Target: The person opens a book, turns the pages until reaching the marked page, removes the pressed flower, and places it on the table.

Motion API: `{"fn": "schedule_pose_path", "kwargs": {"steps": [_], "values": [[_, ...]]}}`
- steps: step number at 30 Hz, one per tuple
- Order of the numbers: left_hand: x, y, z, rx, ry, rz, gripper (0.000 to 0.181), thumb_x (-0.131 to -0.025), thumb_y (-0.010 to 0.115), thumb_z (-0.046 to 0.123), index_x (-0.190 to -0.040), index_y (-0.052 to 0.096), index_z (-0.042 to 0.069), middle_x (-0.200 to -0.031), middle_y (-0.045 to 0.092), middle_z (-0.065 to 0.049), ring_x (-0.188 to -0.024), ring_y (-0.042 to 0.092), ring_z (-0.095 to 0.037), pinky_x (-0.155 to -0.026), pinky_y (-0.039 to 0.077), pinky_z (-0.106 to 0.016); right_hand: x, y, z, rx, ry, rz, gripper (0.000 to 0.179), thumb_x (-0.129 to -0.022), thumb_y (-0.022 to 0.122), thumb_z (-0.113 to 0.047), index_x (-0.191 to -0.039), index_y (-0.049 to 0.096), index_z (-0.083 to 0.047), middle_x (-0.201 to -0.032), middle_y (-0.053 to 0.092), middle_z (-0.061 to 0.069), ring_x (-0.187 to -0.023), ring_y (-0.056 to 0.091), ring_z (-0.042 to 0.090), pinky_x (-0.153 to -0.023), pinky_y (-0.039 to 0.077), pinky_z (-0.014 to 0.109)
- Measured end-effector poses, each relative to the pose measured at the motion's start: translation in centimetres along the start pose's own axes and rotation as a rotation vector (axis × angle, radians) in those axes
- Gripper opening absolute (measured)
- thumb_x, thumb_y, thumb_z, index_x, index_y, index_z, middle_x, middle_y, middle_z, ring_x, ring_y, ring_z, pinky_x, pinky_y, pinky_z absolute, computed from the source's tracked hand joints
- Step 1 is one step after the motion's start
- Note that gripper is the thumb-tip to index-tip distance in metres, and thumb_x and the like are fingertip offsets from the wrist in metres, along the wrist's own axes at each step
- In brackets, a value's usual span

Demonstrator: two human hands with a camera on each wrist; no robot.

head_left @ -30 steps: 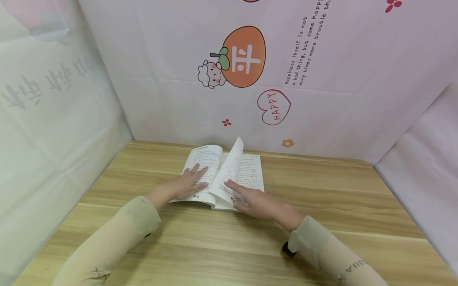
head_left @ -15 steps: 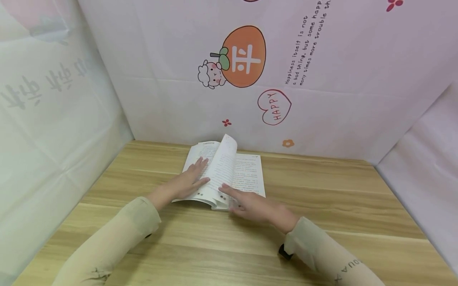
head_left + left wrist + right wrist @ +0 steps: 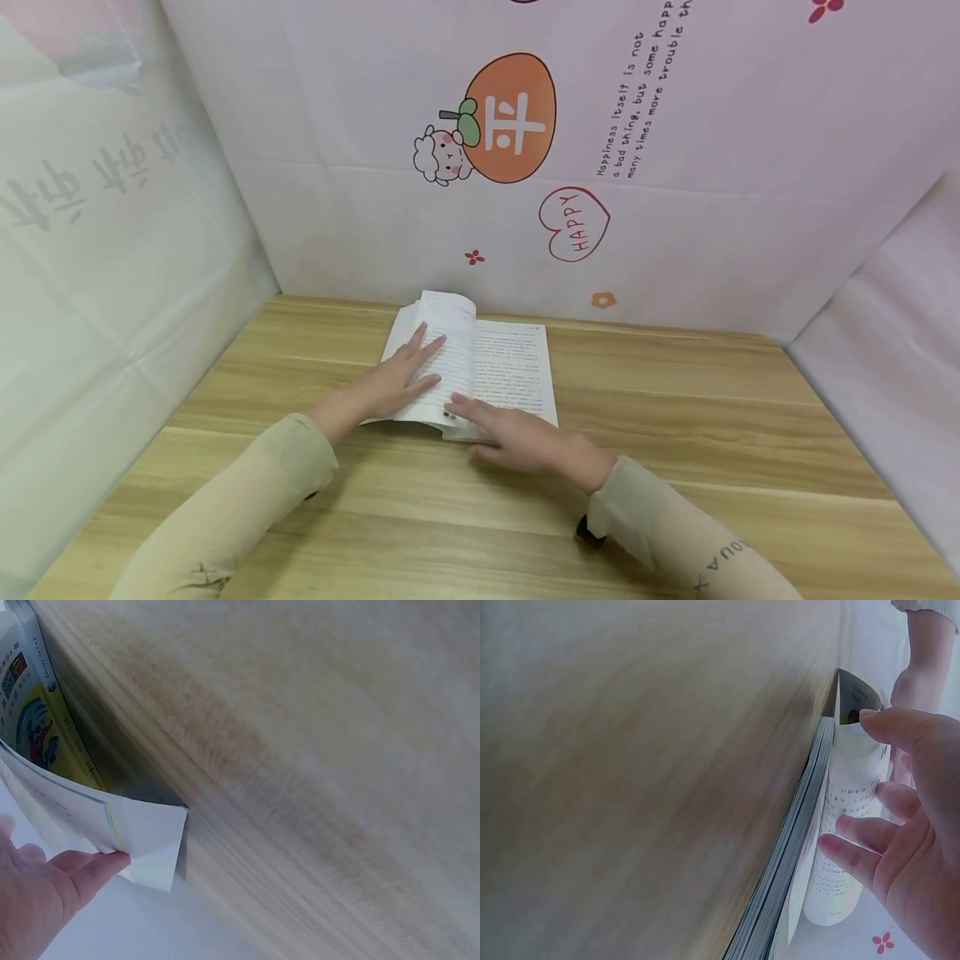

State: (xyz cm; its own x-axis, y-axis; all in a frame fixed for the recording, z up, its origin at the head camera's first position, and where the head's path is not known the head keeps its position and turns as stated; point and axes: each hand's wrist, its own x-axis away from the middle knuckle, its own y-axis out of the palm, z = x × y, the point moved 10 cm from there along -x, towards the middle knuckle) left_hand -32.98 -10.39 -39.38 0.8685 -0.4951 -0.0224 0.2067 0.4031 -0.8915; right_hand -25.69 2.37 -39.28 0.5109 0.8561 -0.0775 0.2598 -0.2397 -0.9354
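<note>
My book [image 3: 516, 367] lies open on the counter [image 3: 697, 408], toward its far edge and left of the middle, just in front of the far wall sheet [image 3: 360, 225]. A loose, bowed leaf [image 3: 459, 321] covers most of its left half, while the right half lies flat, with rows of small print.

My left hand [image 3: 384, 388] rests on that leaf with its fingers spread, pointing to the far side; in the left wrist view its thumb touches the paper close to a near corner. Below the curved pages there, a yellow printed panel [image 3: 49, 735] with a blue and red picture shows in the gap above the counter.

My right hand [image 3: 519, 432] is at the book's near edge, fingers extended and apart, the tip of one reaching the leaf by its near end. I cannot tell how firmly it presses.

Both my pale sleeves [image 3: 663, 517] come in from the near side, and a black band [image 3: 590, 532] shows beside the right cuff.

On the far sheet are an orange fruit [image 3: 512, 117] with a white character, a little sheep [image 3: 441, 157] to its left, a red heart outline [image 3: 574, 223] reading HAPPY and, lower down on the right, an orange flower [image 3: 603, 299].
</note>
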Motion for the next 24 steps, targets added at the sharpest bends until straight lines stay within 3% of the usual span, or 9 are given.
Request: {"fn": "schedule_pose_path", "kwargs": {"steps": [10,16,24], "values": [[-0.1,0.6,-0.2,-0.052,-0.01,-0.062,0.055,-0.097,0.031,0.054,-0.148,0.02,0.037,-0.155,-0.001,-0.002,-0.135,0.014,-0.042,-0.103,0.018,-0.061,-0.5,0.0,-1.1,0.035,-0.045,0.003,0.062,-0.093,0.058,-0.026,-0.146,0.028,-0.021,-0.151,0.025,0.003,-0.133,0.031,0.018,-0.101,0.035,0.038],[-0.1,1.0,-0.5,-0.084,-0.04,-0.092,0.055,-0.097,0.029,0.054,-0.148,0.02,0.036,-0.155,0.008,-0.001,-0.133,0.013,-0.048,-0.102,0.018,-0.062,-0.5,0.0,-1.1,0.045,-0.035,-0.003,0.063,-0.093,0.058,-0.026,-0.147,0.026,-0.022,-0.151,0.025,0.004,-0.132,0.033,0.02,-0.099,0.037,0.039],[0.0,1.0,-0.8,-0.072,-0.066,-0.093,0.058,-0.096,0.031,0.055,-0.149,0.018,0.033,-0.154,0.01,-0.002,-0.133,0.011,-0.049,-0.103,0.016,-0.062,-0.2,-0.1,-0.6,0.042,-0.021,-0.014,0.061,-0.094,0.056,-0.028,-0.147,0.026,-0.024,-0.152,0.023,0.0,-0.133,0.03,0.017,-0.101,0.036,0.038]]}}
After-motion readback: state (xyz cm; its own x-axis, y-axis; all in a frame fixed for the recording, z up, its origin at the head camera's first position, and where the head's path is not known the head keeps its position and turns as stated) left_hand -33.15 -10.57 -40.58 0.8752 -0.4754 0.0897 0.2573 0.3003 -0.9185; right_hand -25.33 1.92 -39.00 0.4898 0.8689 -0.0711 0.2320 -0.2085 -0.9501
